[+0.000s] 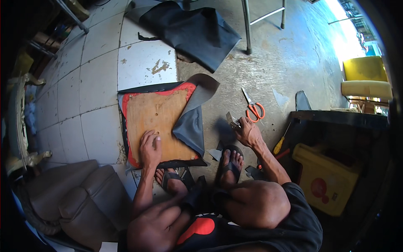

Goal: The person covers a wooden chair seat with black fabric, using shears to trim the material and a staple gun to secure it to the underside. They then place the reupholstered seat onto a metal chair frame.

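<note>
My left hand [150,149] rests flat on the lower left of a square wooden seat panel [151,109]. Red material [130,153] shows around the panel's edges over dark vinyl, and a loose grey-black flap [189,126] folds over its right side. My right hand [248,133] grips a metal tool [232,119], apparently a staple gun, right of the panel above my sandaled foot. Orange-handled scissors [255,110] lie on the concrete just beyond that hand.
Dark vinyl [193,33] lies at the back, beside metal legs [247,29]. Brown cushions [88,193] sit at lower left. A yellow crate [323,168], a screwdriver [278,144] and a dark bench [331,117] are at right; a yellow chair [365,71] stands behind them.
</note>
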A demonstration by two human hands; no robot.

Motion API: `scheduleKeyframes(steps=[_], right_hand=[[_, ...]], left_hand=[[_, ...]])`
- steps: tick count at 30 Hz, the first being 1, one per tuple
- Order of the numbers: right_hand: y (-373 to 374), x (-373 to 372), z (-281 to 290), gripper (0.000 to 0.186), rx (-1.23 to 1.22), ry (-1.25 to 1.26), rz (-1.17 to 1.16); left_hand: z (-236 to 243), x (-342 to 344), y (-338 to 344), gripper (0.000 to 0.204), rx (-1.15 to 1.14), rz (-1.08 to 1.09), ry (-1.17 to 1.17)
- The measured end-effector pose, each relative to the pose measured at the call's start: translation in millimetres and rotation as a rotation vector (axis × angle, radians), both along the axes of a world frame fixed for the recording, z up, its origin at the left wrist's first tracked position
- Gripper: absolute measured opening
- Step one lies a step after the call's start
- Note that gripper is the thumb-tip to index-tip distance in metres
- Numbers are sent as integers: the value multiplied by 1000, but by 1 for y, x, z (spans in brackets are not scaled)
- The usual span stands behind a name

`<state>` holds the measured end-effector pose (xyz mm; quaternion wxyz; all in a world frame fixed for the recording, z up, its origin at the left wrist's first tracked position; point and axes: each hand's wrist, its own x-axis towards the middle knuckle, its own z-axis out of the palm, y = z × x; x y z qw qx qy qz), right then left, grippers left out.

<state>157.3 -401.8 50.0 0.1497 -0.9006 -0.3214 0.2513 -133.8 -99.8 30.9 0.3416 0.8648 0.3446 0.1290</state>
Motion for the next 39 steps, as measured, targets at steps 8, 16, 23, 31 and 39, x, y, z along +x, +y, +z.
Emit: scheduleKeyframes(steps=[8, 16, 23, 31, 39], right_hand=[[9, -32, 67, 51, 135, 325, -451], [29, -51, 59, 51, 440, 633, -477], [25, -57, 74, 41, 796, 1132, -707], [56, -65, 56, 31, 1222, 1570, -896], [59, -70, 50, 25, 1430, 1481, -1007]], left_hand=[[53, 12, -46, 24, -288, -139, 25], [77, 9, -85, 60, 492, -651, 198], [82, 51, -42, 51, 522, -310, 131], [86, 56, -87, 45, -951, -353, -261], [92, 78, -99, 33, -609, -146, -259]])
